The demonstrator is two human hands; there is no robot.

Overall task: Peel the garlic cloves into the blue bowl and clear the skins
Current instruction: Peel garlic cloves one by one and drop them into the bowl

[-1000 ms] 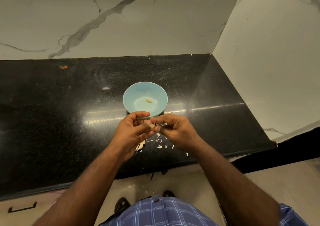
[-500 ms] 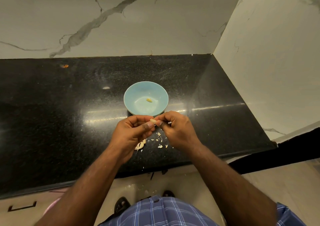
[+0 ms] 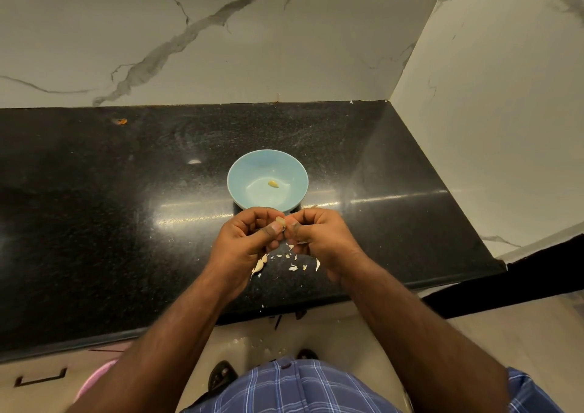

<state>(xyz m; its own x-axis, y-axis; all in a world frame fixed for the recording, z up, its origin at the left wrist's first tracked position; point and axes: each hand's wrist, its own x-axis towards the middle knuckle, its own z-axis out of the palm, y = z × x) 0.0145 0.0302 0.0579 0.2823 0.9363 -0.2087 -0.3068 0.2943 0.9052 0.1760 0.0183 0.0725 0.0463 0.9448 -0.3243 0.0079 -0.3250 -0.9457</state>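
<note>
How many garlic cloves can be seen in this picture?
2. One peeled clove lies inside the blue bowl. The other clove is pinched between the left hand and right hand. More may be hidden under the hands.

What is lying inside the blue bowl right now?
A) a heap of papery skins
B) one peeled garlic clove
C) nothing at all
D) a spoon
B: a single yellowish garlic clove lies on the bottom of the blue bowl, while the skins are scattered on the black counter beneath the hands.
</note>
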